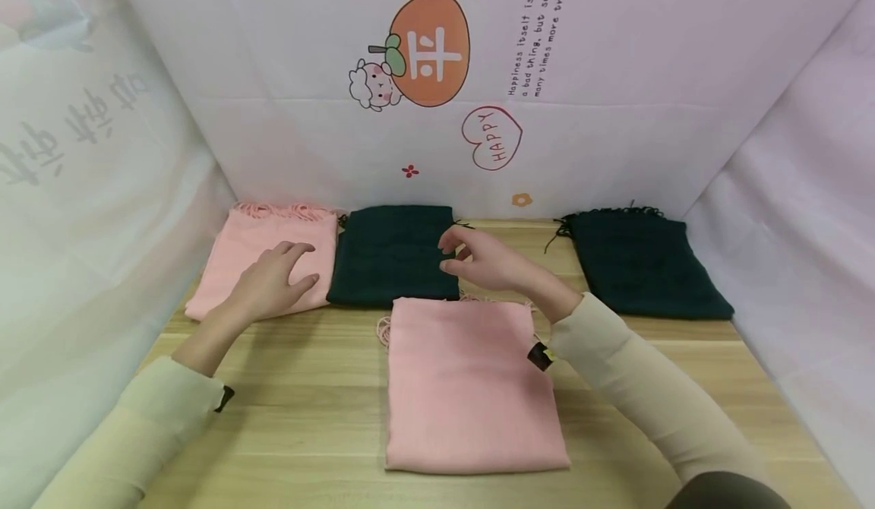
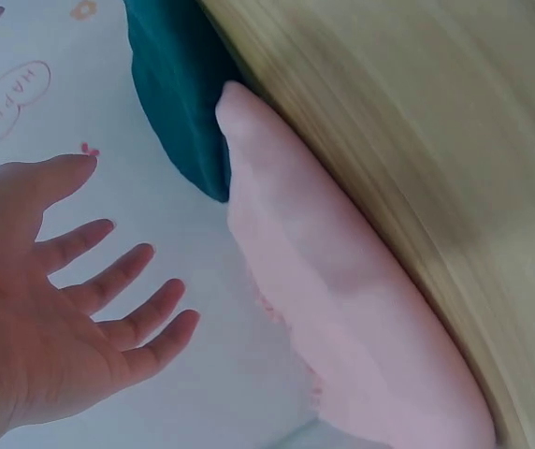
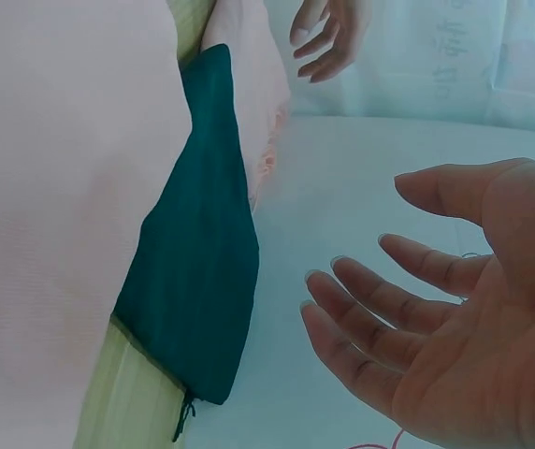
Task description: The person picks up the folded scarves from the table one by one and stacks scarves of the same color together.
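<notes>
My left hand hovers over the folded pink scarf at the back left, its fingers loosely bent around nothing. In the left wrist view that hand shows spread fingers and a bare palm. My right hand is held above the right edge of the folded dark green scarf at the back middle. The right wrist view shows this hand with parted fingers and nothing in them. Nearer to me, a second folded pink scarf lies flat, its fringe poking out at the left and far edges.
Another folded dark green scarf lies at the back right, fringe towards the wall. The wooden table is enclosed by a printed white cloth at the back and sides. A small black tag hangs by the right cuff.
</notes>
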`<state>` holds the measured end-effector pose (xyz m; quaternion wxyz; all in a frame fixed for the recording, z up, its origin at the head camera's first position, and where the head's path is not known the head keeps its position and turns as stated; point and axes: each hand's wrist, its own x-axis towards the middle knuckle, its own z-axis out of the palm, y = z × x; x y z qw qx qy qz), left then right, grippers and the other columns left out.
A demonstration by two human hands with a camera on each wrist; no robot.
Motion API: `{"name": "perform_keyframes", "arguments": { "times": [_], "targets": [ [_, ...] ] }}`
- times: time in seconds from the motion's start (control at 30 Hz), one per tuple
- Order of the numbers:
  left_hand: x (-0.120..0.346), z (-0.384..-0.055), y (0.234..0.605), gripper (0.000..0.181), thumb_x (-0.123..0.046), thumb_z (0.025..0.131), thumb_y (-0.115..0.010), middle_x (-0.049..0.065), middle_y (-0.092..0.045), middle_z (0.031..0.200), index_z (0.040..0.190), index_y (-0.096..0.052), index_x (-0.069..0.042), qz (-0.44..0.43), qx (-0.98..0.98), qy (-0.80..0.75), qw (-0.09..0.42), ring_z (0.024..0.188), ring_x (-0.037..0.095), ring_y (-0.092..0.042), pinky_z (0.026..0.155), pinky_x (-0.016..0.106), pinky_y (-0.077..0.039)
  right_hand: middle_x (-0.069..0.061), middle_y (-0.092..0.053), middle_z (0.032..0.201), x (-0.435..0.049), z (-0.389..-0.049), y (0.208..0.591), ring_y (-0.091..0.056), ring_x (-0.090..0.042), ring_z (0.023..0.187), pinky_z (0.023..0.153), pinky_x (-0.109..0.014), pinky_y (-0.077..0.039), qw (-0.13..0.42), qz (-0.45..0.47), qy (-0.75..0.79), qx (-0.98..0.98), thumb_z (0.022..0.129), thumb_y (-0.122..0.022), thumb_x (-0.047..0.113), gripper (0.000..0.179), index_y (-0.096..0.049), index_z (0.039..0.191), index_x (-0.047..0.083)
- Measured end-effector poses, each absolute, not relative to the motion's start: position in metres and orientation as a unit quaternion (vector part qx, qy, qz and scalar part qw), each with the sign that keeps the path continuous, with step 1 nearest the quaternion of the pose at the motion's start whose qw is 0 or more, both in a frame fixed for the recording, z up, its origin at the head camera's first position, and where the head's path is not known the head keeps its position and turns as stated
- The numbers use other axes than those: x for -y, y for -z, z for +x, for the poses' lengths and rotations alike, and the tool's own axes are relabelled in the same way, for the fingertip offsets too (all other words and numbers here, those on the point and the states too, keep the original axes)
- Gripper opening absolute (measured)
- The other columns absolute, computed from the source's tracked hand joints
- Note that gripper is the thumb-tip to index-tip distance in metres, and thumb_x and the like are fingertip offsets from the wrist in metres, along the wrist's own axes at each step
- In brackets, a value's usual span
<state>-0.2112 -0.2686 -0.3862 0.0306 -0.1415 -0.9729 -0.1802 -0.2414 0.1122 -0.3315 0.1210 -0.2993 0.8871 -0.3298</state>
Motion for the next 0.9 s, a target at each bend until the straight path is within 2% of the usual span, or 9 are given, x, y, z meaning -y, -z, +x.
{"name": "perform_keyframes", "arguments": {
  "times": [0.17, 0.43, 0.63, 0.9],
  "targets": [
    [0.280, -0.216, 0.385, 0.054, -0.028, 0.102, -0.062, 0.027, -0.047, 0.146, 0.148, -0.047, -0.003, -0.129, 0.973, 0.188, 0.031, 0.123, 0.051, -0.051, 0.087, 0.068, -0.048, -0.016, -0.059, 0.133, -0.102, -0.247, 0.329, -0.061, -0.029, 0.113, 0.095, -0.045, -0.052, 0.126, -0.295, 0.324, -0.890, 0.104, -0.063, 0.023, 0.036, -0.054, 0.136, 0.007],
    [0.297, -0.222, 0.385, 0.054, -0.026, 0.101, -0.064, 0.029, -0.052, 0.139, 0.145, -0.048, 0.001, -0.116, 0.972, 0.196, 0.058, 0.118, 0.052, -0.054, 0.085, 0.068, -0.047, -0.011, -0.058, 0.135, -0.086, -0.255, 0.330, -0.062, -0.026, 0.112, 0.093, -0.041, -0.054, 0.124, -0.301, 0.321, -0.889, 0.104, -0.062, 0.023, 0.038, -0.053, 0.137, 0.008],
    [0.309, -0.228, 0.384, 0.056, -0.030, 0.101, -0.064, 0.029, -0.052, 0.140, 0.145, -0.047, 0.000, -0.102, 0.976, 0.181, 0.062, 0.119, 0.055, -0.052, 0.088, 0.074, -0.041, -0.013, -0.056, 0.135, -0.078, -0.262, 0.333, -0.062, -0.027, 0.110, 0.093, -0.041, -0.054, 0.126, -0.301, 0.334, -0.884, 0.104, -0.062, 0.021, 0.036, -0.053, 0.136, 0.007],
    [0.325, -0.237, 0.381, 0.059, -0.037, 0.100, -0.062, 0.030, -0.053, 0.137, 0.145, -0.046, -0.001, -0.066, 0.983, 0.163, 0.062, 0.117, 0.060, -0.050, 0.095, 0.080, -0.026, -0.013, -0.056, 0.136, -0.066, -0.273, 0.334, -0.059, -0.027, 0.112, 0.094, -0.043, -0.052, 0.139, -0.276, 0.359, -0.881, 0.103, -0.062, 0.023, 0.036, -0.053, 0.136, 0.010]
  ]
}}
